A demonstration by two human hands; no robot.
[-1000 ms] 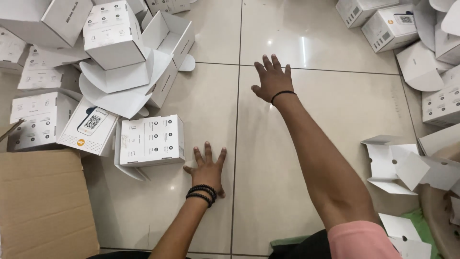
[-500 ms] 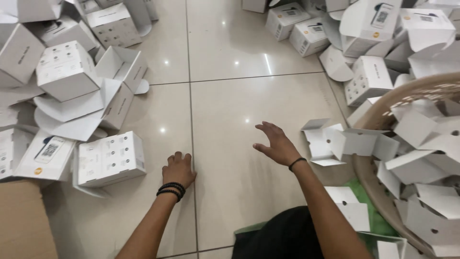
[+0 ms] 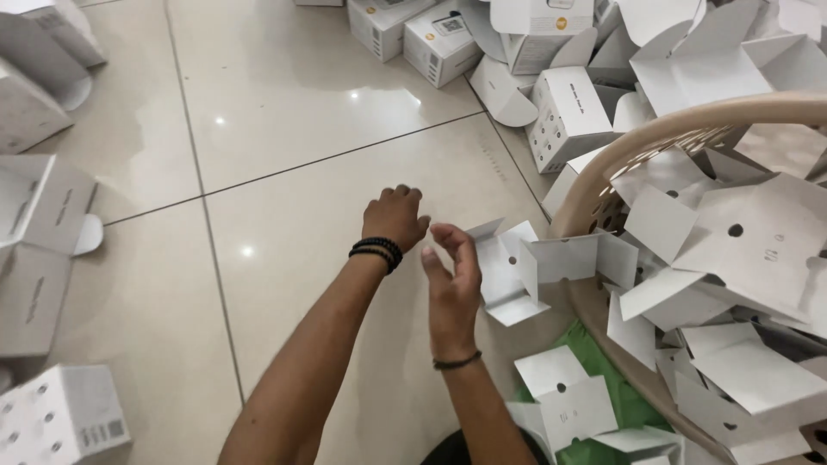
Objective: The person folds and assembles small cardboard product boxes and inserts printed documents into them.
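One folded white card insert (image 3: 517,271) lies on the tiled floor (image 3: 284,112) just beside the rim of a tan woven basket (image 3: 689,120), and it is the piece nearest the person's hands. It looks like thin die-cut cardboard: very light, stiff only along its creases, easy to bend or crush, and smooth enough to slide on the glossy tile. A pinch on a flap edge or along a fold would hold it best; pressing the flat middle would only buckle it.

The right hand (image 3: 452,280) is raised edge-on, fingers loosely curled and thumb up, its fingertips close to the insert's left flap; whether they touch it I cannot quite tell. It holds nothing. The left hand (image 3: 394,217), with dark bead bracelets at the wrist, rests knuckles-up on the floor, fingers tucked under, also empty. Both forearms reach forward from the bottom of the view.

More loose inserts (image 3: 732,241) fill the basket, and printed white boxes (image 3: 439,39) lie scattered beyond.
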